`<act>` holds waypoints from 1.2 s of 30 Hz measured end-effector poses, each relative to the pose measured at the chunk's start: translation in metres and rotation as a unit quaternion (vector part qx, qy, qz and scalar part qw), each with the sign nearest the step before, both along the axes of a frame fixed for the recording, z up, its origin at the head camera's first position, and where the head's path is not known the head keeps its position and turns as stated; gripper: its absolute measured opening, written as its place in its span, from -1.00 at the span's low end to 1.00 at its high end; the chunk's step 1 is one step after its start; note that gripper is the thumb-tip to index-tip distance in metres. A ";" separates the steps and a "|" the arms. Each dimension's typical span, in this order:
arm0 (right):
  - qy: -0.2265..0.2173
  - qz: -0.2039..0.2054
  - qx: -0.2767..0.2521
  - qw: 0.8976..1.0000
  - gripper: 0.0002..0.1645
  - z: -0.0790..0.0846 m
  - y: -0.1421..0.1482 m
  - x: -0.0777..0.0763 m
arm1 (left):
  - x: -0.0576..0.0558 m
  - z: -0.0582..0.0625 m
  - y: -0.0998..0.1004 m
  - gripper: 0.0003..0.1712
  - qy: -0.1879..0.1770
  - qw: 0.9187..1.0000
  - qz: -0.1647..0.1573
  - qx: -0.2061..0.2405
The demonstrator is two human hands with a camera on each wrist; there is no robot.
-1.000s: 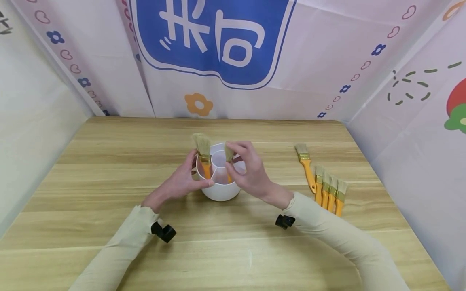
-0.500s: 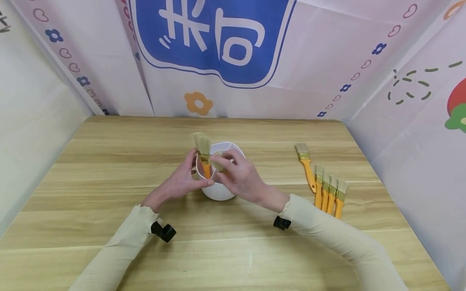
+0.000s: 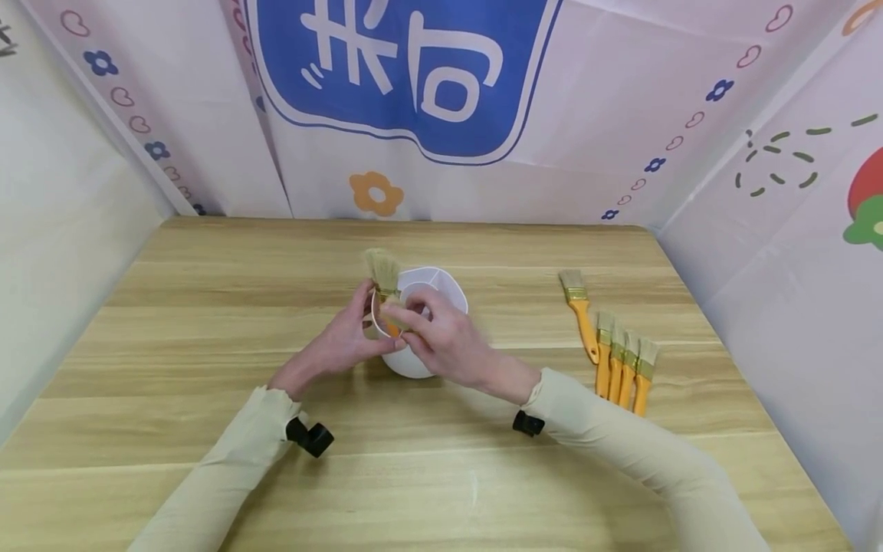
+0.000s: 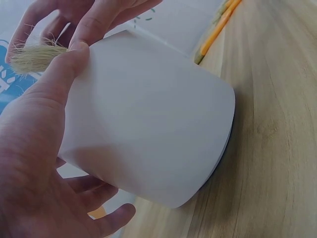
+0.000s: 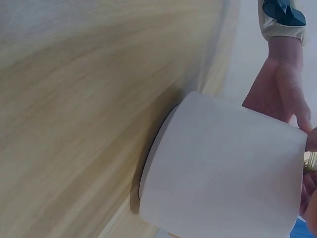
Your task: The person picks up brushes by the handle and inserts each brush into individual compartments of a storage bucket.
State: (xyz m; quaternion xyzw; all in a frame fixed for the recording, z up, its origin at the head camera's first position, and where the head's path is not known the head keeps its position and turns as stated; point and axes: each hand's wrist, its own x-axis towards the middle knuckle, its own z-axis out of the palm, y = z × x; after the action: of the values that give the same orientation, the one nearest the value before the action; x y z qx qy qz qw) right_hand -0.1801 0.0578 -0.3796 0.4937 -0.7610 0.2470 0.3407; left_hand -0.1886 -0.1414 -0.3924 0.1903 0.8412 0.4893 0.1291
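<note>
A white round desk organizer (image 3: 412, 363) with inner dividers stands on the table; its outer wall fills the middle of both wrist views. My left hand (image 3: 338, 335) grips its left side, thumb at the near rim and fingers round the far side. One paintbrush (image 3: 382, 268) with an orange handle stands bristles-up in the left compartment. My right hand (image 3: 451, 343) reaches over the rim, its thumb and index finger pinching a second paintbrush (image 3: 395, 314) near the bristles, beside the first one. The second brush's handle is mostly hidden inside the organizer.
At the right of the wooden table (image 3: 414, 475), a single paintbrush (image 3: 582, 316) lies apart, bristles away from me. Several more paintbrushes (image 3: 624, 366) lie side by side just below it. A printed cloth backdrop (image 3: 552, 192) rises behind the table's far edge.
My right hand has moved left across the organizer, carrying the pinched paintbrush from its middle-right part to the left compartment. My left hand has stayed on the organizer.
</note>
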 end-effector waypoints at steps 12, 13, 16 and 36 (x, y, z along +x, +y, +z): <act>-0.005 0.017 0.025 1.000 -0.55 0.001 0.001 0.002 | 0.000 0.000 0.001 0.17 0.007 1.000 0.004 0.008; -0.005 0.018 0.026 0.999 -0.55 0.001 0.002 0.003 | 0.000 0.000 0.001 0.17 0.008 1.000 0.005 0.008; -0.005 0.017 0.029 0.999 -0.51 0.001 0.003 0.004 | 0.000 -0.001 0.001 0.17 0.011 1.000 0.004 0.011; -0.011 -0.016 0.016 1.000 -0.43 -0.006 0.015 0.008 | 0.000 -0.001 0.001 0.17 0.013 1.000 0.001 0.021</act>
State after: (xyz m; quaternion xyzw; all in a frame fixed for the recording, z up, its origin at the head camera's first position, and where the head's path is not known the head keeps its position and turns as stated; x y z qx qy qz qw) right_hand -0.1716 0.0731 -0.3858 0.4844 -0.7763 0.2345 0.3282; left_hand -0.1881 -0.1404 -0.3937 0.1982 0.8328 0.5042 0.1135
